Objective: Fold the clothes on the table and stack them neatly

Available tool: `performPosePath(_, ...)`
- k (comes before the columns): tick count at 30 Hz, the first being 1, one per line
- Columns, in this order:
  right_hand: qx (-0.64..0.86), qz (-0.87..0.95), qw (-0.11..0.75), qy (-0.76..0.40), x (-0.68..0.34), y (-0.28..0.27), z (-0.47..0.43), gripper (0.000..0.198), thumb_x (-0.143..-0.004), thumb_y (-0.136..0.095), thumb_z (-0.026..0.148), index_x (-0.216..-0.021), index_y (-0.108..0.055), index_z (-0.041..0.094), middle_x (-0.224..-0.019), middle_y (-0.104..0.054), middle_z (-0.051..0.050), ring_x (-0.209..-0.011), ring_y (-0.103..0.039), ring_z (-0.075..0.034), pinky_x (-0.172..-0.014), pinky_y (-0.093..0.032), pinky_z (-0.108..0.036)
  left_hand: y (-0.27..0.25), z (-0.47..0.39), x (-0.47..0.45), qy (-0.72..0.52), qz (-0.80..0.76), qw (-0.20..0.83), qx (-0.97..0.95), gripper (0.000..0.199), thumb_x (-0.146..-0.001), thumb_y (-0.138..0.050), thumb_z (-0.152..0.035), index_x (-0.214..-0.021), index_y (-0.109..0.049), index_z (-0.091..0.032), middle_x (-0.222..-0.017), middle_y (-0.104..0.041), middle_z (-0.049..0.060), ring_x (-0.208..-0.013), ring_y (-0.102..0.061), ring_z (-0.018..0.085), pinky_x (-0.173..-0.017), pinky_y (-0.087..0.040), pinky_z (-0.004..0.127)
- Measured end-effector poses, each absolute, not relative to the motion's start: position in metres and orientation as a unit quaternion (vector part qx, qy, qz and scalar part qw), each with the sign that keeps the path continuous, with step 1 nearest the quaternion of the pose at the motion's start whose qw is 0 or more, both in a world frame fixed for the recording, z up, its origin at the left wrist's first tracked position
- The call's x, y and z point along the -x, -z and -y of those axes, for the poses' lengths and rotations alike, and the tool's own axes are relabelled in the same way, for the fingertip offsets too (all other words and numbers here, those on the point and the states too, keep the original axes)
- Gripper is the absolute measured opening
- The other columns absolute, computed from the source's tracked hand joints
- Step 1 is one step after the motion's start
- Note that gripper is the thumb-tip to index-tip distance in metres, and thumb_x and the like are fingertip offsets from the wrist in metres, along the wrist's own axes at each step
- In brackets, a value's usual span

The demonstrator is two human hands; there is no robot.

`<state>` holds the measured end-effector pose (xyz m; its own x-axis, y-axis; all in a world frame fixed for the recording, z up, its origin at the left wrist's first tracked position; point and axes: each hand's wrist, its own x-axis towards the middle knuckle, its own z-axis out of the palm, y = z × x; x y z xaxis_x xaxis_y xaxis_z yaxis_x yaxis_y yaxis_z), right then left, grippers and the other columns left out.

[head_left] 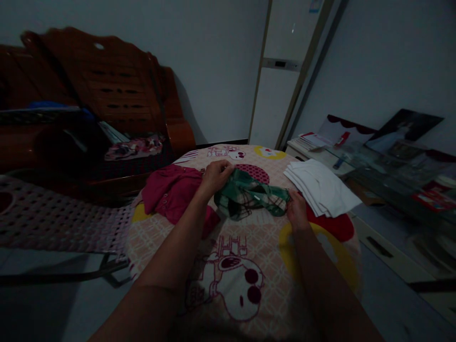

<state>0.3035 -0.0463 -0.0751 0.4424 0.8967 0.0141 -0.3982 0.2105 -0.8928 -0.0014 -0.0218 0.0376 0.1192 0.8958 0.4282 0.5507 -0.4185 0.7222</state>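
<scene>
A green plaid garment (249, 192), bunched and creased, stretches between my two hands above the patterned cloth of a round table (274, 251). My left hand (217, 175) pinches its left end, fingers closed. At the other end, my right hand (297, 209) grips the fabric between thumb and fingers. A dark pink buttoned garment (174, 190) lies crumpled on the table, partly behind my left forearm. To the right of my right hand rests a folded stack of white cloth (320, 185). What kind of garment the green one is, I cannot tell.
A wooden bench (117, 85) with a patterned cloth (135, 147) on its seat stands at the back left. A woven chair (71, 218) is beside the table. On the right is a glass-topped cabinet (377, 166) with papers. A tall white appliance (276, 95) stands behind.
</scene>
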Motion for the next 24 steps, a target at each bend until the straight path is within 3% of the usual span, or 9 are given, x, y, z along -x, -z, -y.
performPosePath(4, 0.429, 0.27, 0.735, -0.45, -0.303, 0.075, 0.047, 0.029, -0.065, -0.082, 0.032, -0.063, -0.056, 0.019, -0.053, -0.056, 0.007, -0.047, -0.051, -0.009, -0.045, -0.044, -0.021, -0.026, 0.02, 0.008, -0.324, -0.457, 0.36, -0.746, 0.039, -0.084, -0.058, -0.051, -0.077, -0.069, -0.014, -0.066, -0.061, 0.001, -0.062, -0.054, 0.013, -0.055, -0.039, 0.022)
performPosePath(6, 0.418, 0.271, 0.741, -0.45, -0.301, 0.075, 0.047, 0.027, -0.064, -0.082, 0.03, -0.065, -0.058, 0.018, -0.058, -0.061, 0.005, -0.052, -0.056, -0.009, -0.049, -0.048, -0.021, -0.023, 0.019, 0.012, -0.295, -0.434, 0.388, -0.758, 0.043, -0.083, -0.058, -0.055, -0.082, -0.072, -0.014, -0.068, -0.063, 0.001, -0.062, -0.055, 0.014, -0.055, -0.04, 0.022)
performPosePath(10, 0.416, 0.263, 0.751, -0.44, -0.3, 0.073, 0.045, 0.022, -0.066, -0.081, 0.026, -0.067, -0.061, 0.018, -0.062, -0.065, 0.003, -0.055, -0.06, -0.01, -0.052, -0.051, -0.022, -0.019, 0.015, 0.019, -0.276, -0.461, 0.316, -0.782, 0.043, -0.076, -0.068, -0.053, -0.097, -0.075, -0.016, -0.079, -0.07, 0.002, -0.071, -0.062, 0.017, -0.063, -0.045, 0.023)
performPosePath(14, 0.412, 0.254, 0.744, -0.46, -0.301, 0.071, 0.046, 0.022, -0.067, -0.08, 0.023, -0.068, -0.06, 0.018, -0.06, -0.064, 0.003, -0.051, -0.059, -0.01, -0.049, -0.049, -0.021, -0.01, 0.019, 0.016, -0.148, -0.415, 0.286, -0.851, 0.068, -0.062, -0.082, -0.046, -0.126, -0.067, -0.025, -0.114, -0.073, 0.005, -0.101, -0.067, 0.023, -0.082, -0.049, 0.025)
performPosePath(18, 0.404, 0.27, 0.722, -0.493, -0.299, 0.068, 0.051, 0.028, -0.065, -0.083, 0.024, -0.087, -0.066, 0.017, -0.075, -0.073, -0.001, -0.063, -0.069, -0.015, -0.06, -0.058, -0.027, 0.007, 0.027, -0.01, -0.054, -0.431, 0.209, -0.876, 0.09, -0.051, -0.088, -0.026, -0.137, -0.06, -0.026, -0.136, -0.064, 0.011, -0.118, -0.063, 0.03, -0.096, -0.048, 0.032)
performPosePath(21, 0.409, 0.291, 0.715, -0.486, -0.298, 0.067, 0.053, 0.045, -0.062, -0.086, 0.026, -0.102, -0.067, 0.019, -0.078, -0.073, 0.001, -0.068, -0.071, -0.016, -0.067, -0.06, -0.03, 0.014, 0.027, -0.021, -0.063, -0.482, 0.169, -0.857, 0.081, -0.054, -0.08, -0.012, -0.133, -0.063, -0.02, -0.132, -0.065, 0.015, -0.116, -0.064, 0.031, -0.096, -0.049, 0.033)
performPosePath(24, 0.441, 0.344, 0.688, -0.462, -0.296, 0.065, 0.053, 0.06, -0.055, -0.09, 0.025, -0.11, -0.068, 0.018, -0.079, -0.071, 0.002, -0.07, -0.069, -0.015, -0.07, -0.058, -0.029, 0.009, 0.022, -0.012, -0.096, -0.491, 0.178, -0.848, 0.052, -0.057, -0.074, -0.01, -0.108, -0.073, -0.021, -0.112, -0.074, 0.01, -0.106, -0.068, 0.029, -0.091, -0.051, 0.03)
